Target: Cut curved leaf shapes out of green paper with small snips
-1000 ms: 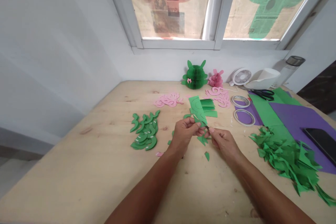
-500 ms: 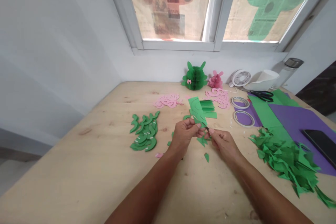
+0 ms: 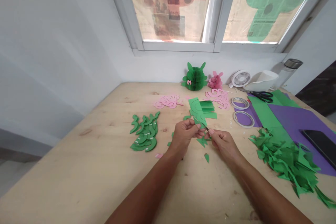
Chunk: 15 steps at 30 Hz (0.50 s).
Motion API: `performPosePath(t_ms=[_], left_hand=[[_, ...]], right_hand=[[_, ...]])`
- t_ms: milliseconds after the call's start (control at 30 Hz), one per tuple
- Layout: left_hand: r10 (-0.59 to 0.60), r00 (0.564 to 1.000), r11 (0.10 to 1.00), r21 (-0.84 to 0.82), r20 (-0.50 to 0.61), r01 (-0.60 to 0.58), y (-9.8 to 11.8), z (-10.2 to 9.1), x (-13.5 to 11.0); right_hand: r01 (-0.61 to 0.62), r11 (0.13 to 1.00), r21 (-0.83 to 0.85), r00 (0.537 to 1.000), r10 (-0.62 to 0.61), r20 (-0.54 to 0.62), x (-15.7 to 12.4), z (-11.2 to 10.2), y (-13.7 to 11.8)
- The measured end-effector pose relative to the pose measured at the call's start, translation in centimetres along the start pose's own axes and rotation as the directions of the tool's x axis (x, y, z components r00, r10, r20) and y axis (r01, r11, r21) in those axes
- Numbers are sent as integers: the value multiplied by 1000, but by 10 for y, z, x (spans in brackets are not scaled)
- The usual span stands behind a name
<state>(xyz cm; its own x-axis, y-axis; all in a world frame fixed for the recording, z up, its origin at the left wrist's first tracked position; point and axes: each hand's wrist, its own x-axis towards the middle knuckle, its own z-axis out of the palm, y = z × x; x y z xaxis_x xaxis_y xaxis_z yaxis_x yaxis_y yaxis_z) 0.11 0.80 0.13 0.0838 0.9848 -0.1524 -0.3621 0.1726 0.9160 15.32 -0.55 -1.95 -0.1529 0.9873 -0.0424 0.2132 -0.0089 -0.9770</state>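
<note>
My left hand (image 3: 187,131) is closed on a strip of green paper (image 3: 197,110), which slants up and away from the fingers. Curved outlines show on its face. In a pinch, my right hand (image 3: 222,142) holds a slim dark tool (image 3: 206,128) against the strip's lower right edge; its kind is hidden by the fingers. Green scraps (image 3: 207,157) lie on the table just below both hands. Behind the strip rest folded green paper pieces (image 3: 207,106). To the left sits a pile of scalloped green cut-outs (image 3: 144,134).
Pink cut-outs (image 3: 168,101) lie further back, before a green honeycomb paper figure (image 3: 194,78) and a smaller pink one (image 3: 215,80). On the right are tape rolls (image 3: 243,119), black scissors (image 3: 261,96), purple sheets (image 3: 296,115), a phone (image 3: 320,145) and heaped green offcuts (image 3: 286,161).
The green strip has tilted very slightly at the fingers, its top edge a little lower. Both hands stay in nearly the same place, holding the same things.
</note>
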Motion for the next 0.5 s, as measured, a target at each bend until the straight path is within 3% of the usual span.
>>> performPosePath(t_ms=[500], left_hand=[[-8,1000,1000,-14,8,9,-2,-1,2]], right_hand=[[16,999,-33,999,-17,-33,0,2,-1]])
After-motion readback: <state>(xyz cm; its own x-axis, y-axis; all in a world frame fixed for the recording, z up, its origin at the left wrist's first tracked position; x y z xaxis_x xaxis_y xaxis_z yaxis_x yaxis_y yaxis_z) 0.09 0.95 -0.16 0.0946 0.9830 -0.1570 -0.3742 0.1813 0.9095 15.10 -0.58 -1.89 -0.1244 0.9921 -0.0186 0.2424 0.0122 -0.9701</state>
